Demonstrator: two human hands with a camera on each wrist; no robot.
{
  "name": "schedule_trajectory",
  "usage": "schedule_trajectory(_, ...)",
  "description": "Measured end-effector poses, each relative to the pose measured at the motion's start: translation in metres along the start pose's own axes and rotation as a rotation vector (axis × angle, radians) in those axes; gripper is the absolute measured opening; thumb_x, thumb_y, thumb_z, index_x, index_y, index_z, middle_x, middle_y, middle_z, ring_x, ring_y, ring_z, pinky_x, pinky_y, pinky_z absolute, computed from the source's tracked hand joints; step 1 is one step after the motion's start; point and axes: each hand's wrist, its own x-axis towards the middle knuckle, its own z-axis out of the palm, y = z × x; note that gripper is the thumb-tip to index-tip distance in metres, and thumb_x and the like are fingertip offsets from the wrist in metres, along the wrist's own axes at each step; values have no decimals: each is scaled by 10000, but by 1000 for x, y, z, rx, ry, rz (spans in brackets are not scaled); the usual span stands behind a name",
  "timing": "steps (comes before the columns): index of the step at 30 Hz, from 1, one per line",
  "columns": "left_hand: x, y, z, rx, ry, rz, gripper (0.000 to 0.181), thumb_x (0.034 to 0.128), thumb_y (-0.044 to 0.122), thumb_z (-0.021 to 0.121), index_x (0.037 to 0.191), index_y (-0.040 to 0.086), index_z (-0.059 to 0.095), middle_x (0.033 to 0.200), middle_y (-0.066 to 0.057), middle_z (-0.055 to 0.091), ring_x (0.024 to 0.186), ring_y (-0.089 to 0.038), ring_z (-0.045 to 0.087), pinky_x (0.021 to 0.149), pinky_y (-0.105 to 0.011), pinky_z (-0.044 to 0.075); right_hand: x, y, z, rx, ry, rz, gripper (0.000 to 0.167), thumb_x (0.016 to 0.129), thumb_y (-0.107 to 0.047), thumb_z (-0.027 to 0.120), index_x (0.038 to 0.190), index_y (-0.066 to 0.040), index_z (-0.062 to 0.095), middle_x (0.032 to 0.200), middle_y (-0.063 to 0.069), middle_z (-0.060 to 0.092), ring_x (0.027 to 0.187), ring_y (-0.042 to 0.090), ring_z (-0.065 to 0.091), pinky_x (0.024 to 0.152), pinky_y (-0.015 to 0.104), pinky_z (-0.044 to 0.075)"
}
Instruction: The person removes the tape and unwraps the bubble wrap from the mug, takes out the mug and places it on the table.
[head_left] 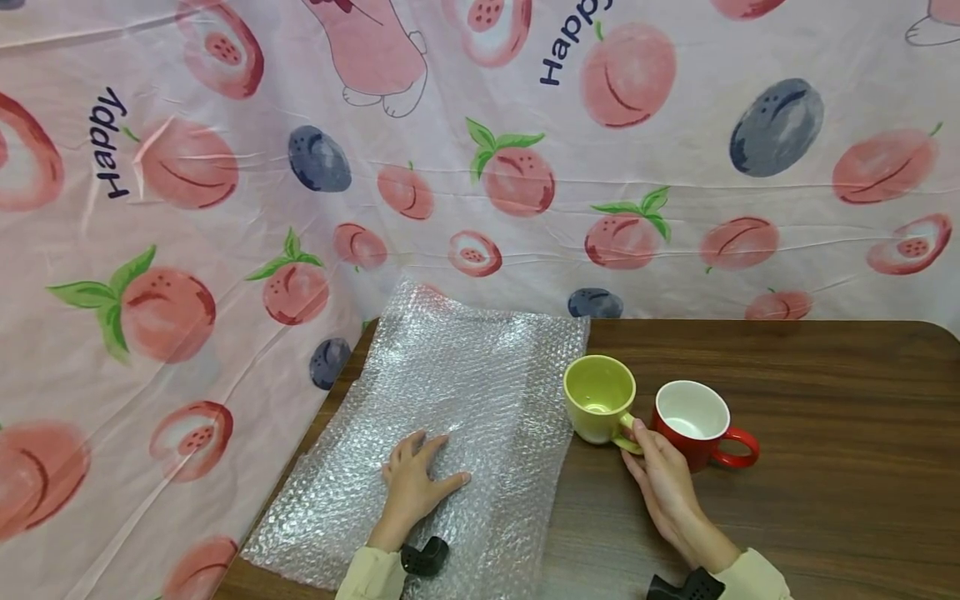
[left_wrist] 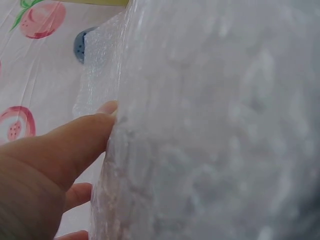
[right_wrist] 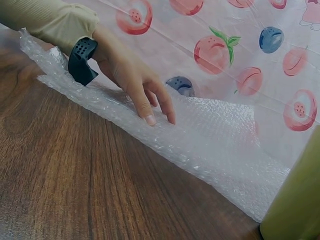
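Note:
A sheet of clear bubble wrap [head_left: 480, 392] lies over the left part of the table. My left hand [head_left: 414, 483] rests on it with fingers spread; in the right wrist view the same hand [right_wrist: 135, 82] touches the wrap with its fingertips. At the sheet's right edge is a yellow-green mug [head_left: 597, 396], upright. My right hand [head_left: 667, 487] grips this mug by its handle. Just right of it stands a red mug [head_left: 693, 425] with a white inside, its handle pointing right. Only part of the green mug [right_wrist: 295, 200] shows in the right wrist view.
The dark wooden table [head_left: 847, 400] extends to the right of the mugs. Behind and to the left hangs a pink fruit-print cloth [head_left: 420, 167]. The far end of the bubble wrap reaches past the table's back edge against the cloth.

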Motion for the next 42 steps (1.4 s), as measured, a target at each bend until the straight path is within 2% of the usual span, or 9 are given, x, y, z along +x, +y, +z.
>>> schedule_trajectory(6,1,1,-1,-1,-11,-4,670,662,441,727,1209,103,539,1310,-236,326,1181,-472,225,845,-649,174,-1,1,1,19,2,-8,372,914,-356,438,1033,-4,418,1112,27,415,1107,117,414,980,292,299)
schedule_trajectory(12,2,2,-2,-9,-25,0,661,676,424,725,1214,95,526,1308,-244,315,1184,-469,222,842,-638,175,-2,2,-1,-29,-15,-16,499,932,-360,388,1221,44,337,1212,69,369,1113,120,416,959,259,330)
schedule_trajectory(15,1,2,-3,-46,-37,0,656,686,395,726,1218,77,510,1312,-264,294,1195,-479,196,858,-673,118,-3,4,-1,-51,-23,-27,554,936,-351,388,1288,63,281,1227,75,366,1056,94,463,924,233,367)
schedule_trajectory(19,2,1,-7,-124,-72,-12,670,709,369,714,1243,47,470,1337,-290,234,1221,-491,128,865,-709,4,-4,8,-2,-58,-35,-55,560,938,-331,399,1300,76,266,1182,67,411,996,81,504,907,234,383)
schedule_trajectory(25,4,-2,-15,-239,-102,-35,698,734,362,691,1280,25,417,1361,-289,188,1238,-469,123,881,-693,-41,-5,10,-3,-64,-44,-66,541,944,-324,387,1302,61,262,1217,123,375,1032,128,495,938,285,364)
schedule_trajectory(30,5,1,-23,-282,-119,-32,658,763,324,677,1282,18,411,1379,-277,168,1244,-468,113,895,-686,-8,-5,9,-4,-68,-50,-58,536,947,-327,376,1305,53,253,1265,154,336,1069,150,484,927,286,376)
schedule_trajectory(34,5,7,-30,-273,-129,-28,675,773,351,666,1305,37,394,1405,-236,153,1261,-441,106,917,-662,124,-7,9,-9,-83,-67,-53,569,951,-324,364,1344,52,197,1322,186,280,1070,117,488,905,259,389)
schedule_trajectory(37,7,14,-35,-279,-127,0,689,779,358,658,1324,49,371,1422,-208,135,1273,-429,95,894,-662,199,-10,9,-16,-114,-82,-52,599,951,-326,365,1365,55,159,1353,197,239,1047,62,496,888,225,392)
schedule_trajectory(42,12,30,-43,-310,-116,63,723,781,350,660,1362,84,322,1448,-145,114,1295,-390,70,900,-660,200,-17,7,-32,-221,-119,-67,567,947,-283,409,1341,79,223,1324,159,282,1011,2,509,862,185,400)
